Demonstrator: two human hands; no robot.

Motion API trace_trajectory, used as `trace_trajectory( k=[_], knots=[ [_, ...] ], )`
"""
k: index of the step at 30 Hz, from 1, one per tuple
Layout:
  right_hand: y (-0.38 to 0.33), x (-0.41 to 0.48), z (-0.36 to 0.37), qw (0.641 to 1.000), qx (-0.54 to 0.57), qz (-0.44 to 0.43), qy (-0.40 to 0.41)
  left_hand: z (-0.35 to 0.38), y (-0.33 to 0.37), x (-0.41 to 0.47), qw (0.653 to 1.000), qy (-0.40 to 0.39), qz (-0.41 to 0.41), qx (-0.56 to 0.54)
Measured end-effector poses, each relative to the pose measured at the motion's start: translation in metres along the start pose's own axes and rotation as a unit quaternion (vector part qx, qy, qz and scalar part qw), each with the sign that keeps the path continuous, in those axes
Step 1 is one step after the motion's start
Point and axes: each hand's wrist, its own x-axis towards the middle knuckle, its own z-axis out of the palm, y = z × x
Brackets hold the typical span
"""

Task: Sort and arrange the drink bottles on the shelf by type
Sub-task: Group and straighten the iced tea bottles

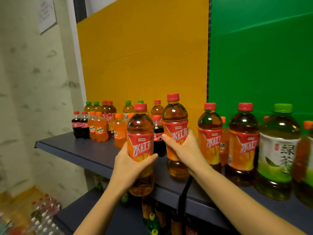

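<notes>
Bottles (153,223) on lower shelf (77,211) dim | rightmost bottle (303,158) blurred, cut off

Black tea bottles (140,146): red caps, amber liquid, red-orange labels, white lettering. Green tea bottle (277,150): green cap, white-and-green label, yellow-green liquid. Soda bottles (101,128): orange caps, orange liquid. Cola bottles (77,126): red caps, near-black liquid. Shelf (71,146): dark blue-grey. Behind: yellow panel (144,56), green panel (260,56). Wall (33,99): pale, grey leaf pattern.
</notes>
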Motion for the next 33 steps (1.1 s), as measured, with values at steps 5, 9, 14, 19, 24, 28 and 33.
trace_trajectory(
  k=[5,9,14,19,24,28,33],
  knots=[
    [0.022,0.036,0.017,0.998,-0.005,0.039,0.052,0.013,-0.028,0.034,0.999,-0.046,0.004,-0.019],
    [0.039,0.058,0.021,0.993,-0.013,0.069,0.098,0.026,-0.039,0.055,0.994,-0.093,0.014,-0.047],
    [0.056,0.077,0.024,0.984,-0.044,0.090,0.145,0.039,-0.053,0.074,0.983,-0.154,0.037,-0.088],
    [0.061,0.090,0.024,0.973,-0.093,0.093,0.188,0.046,-0.065,0.094,0.966,-0.226,0.048,-0.117],
    [0.070,0.104,0.019,0.967,-0.137,0.107,0.186,0.050,-0.073,0.108,0.953,-0.278,0.056,-0.109],
    [0.117,0.134,-0.010,0.969,-0.152,0.106,0.166,0.048,-0.082,0.107,0.939,-0.318,0.082,-0.101],
    [0.053,0.111,0.020,0.966,-0.080,0.178,0.169,0.042,-0.089,0.105,0.920,-0.365,0.103,-0.097]
  ],
)
